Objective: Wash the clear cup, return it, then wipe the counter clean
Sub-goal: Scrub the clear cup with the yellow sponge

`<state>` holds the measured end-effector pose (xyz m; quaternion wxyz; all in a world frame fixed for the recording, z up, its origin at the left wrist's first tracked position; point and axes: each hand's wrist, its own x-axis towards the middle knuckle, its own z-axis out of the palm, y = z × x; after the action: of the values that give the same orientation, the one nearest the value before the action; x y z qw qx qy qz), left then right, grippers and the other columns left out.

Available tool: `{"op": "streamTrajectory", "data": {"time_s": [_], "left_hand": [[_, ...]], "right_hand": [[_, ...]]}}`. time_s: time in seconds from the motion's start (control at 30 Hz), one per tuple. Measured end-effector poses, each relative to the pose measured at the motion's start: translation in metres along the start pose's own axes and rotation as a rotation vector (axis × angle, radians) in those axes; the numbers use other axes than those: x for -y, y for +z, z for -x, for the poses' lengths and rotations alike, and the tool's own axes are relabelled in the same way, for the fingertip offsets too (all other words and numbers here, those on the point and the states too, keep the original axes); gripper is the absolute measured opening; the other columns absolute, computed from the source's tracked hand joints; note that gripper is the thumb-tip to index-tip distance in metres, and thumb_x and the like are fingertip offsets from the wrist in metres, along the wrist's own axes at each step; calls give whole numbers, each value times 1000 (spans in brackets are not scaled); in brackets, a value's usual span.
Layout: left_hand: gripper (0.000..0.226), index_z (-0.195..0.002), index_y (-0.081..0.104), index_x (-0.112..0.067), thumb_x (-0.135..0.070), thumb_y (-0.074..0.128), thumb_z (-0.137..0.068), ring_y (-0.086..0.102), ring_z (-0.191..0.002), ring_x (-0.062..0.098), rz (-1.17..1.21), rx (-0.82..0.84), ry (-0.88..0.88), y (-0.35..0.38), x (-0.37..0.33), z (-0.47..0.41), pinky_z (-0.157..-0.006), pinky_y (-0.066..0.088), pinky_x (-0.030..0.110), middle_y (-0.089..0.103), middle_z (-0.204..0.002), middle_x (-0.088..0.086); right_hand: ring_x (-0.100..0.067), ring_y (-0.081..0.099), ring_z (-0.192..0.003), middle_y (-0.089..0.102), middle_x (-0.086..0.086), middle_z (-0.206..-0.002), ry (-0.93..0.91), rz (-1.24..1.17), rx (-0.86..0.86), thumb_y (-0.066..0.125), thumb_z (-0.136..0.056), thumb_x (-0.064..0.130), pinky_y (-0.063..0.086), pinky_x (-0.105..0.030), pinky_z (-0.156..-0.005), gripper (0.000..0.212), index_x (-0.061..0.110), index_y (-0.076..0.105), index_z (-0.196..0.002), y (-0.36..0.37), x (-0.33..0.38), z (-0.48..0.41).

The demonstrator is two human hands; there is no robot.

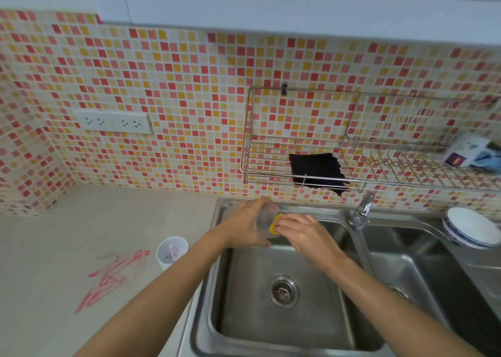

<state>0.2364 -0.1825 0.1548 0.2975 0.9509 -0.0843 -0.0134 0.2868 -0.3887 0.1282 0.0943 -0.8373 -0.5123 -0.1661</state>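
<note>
My left hand (248, 222) grips the clear cup (267, 217) on its side over the back of the left sink basin (282, 327). My right hand (303, 234) presses a yellow sponge (273, 225) against the cup's mouth. Red scribble marks (113, 275) stain the beige counter (81, 221) at the left. A black cloth (317, 171) hangs in the wire wall rack (271, 150) above the sink.
A second translucent cup (171, 251) stands on the counter beside the sink's left rim. The tap (362, 211) sits between the two basins. White bowls (471, 228) rest at the right. A packet (471, 150) lies in the rack. Wall sockets (113, 121) are at the left.
</note>
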Motion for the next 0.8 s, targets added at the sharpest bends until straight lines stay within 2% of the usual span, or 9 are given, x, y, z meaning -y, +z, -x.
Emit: {"op": "streamTrajectory", "data": {"time_s": [0.07, 0.17, 0.3, 0.37, 0.43, 0.5, 0.57, 0.7, 0.8], "left_hand": [[99, -139, 32, -24, -45, 87, -59, 40, -130, 16, -5, -83, 6, 8, 0, 1, -109, 39, 37, 41, -141, -4], [95, -134, 34, -18, -36, 89, -59, 43, -122, 15, -5, -205, 20, 12, 1, 0, -99, 48, 29, 34, -134, 0], [84, -131, 42, -22, -37, 86, -61, 41, -120, 13, -61, -118, 60, 8, 5, -5, -102, 45, 33, 39, -132, -4], [81, -135, 41, -28, -42, 81, -65, 36, -126, 14, -150, -80, 65, 7, 2, -7, -110, 35, 38, 41, -136, -6], [80, -139, 38, -31, -41, 78, -70, 33, -130, 16, -228, -44, 43, 3, -3, -10, -113, 28, 40, 40, -140, -8], [83, -140, 39, -30, -36, 80, -68, 34, -126, 16, -238, -24, 53, -2, -5, -13, -110, 32, 40, 42, -138, -7], [84, -138, 42, -28, -32, 83, -64, 36, -121, 16, -234, -4, 88, -6, -3, -15, -107, 35, 37, 45, -133, -6], [81, -141, 41, -23, -27, 81, -70, 38, -125, 17, -274, 53, 94, -10, -5, -15, -100, 29, 22, 45, -137, -3], [81, -141, 41, -24, -25, 80, -70, 39, -126, 17, -244, 62, 91, -11, -12, -16, -101, 33, 26, 46, -137, -3]], "right_hand": [[-12, 59, -112, 68, 13, -115, 15, -7, -26, 82, -71, 12, 35, -23, -89, 40, 27, 71, -107, -4, 0, -1], [-12, 58, -112, 69, 10, -115, 42, -124, -32, 66, -84, 10, 40, -26, -96, 29, 23, 72, -110, -9, 4, -2], [-9, 60, -111, 69, 7, -116, 237, -449, 145, 56, -92, 9, 43, -27, -101, 31, 22, 71, -115, -15, 6, -4], [-9, 60, -112, 70, 8, -116, 196, -395, 186, 57, -91, 6, 43, -27, -101, 32, 23, 71, -114, -18, 2, -5], [-11, 58, -115, 70, 12, -115, 71, -178, 161, 64, -84, 2, 43, -31, -94, 37, 26, 72, -112, -20, -3, -5], [-14, 61, -111, 71, 14, -109, 17, 14, 131, 75, -71, 2, 45, -32, -84, 43, 27, 73, -106, -18, -6, -2], [-15, 63, -108, 72, 13, -107, 23, 2, 91, 75, -69, 1, 48, -32, -85, 45, 27, 74, -105, -12, -2, -1], [-8, 62, -110, 71, 8, -112, 199, -380, 126, 61, -87, 1, 43, -21, -100, 34, 23, 73, -109, -7, 6, -1], [-12, 61, -109, 72, 13, -106, 1, -63, 82, 76, -71, 3, 43, -30, -89, 39, 26, 75, -103, -14, -2, -2]]}}
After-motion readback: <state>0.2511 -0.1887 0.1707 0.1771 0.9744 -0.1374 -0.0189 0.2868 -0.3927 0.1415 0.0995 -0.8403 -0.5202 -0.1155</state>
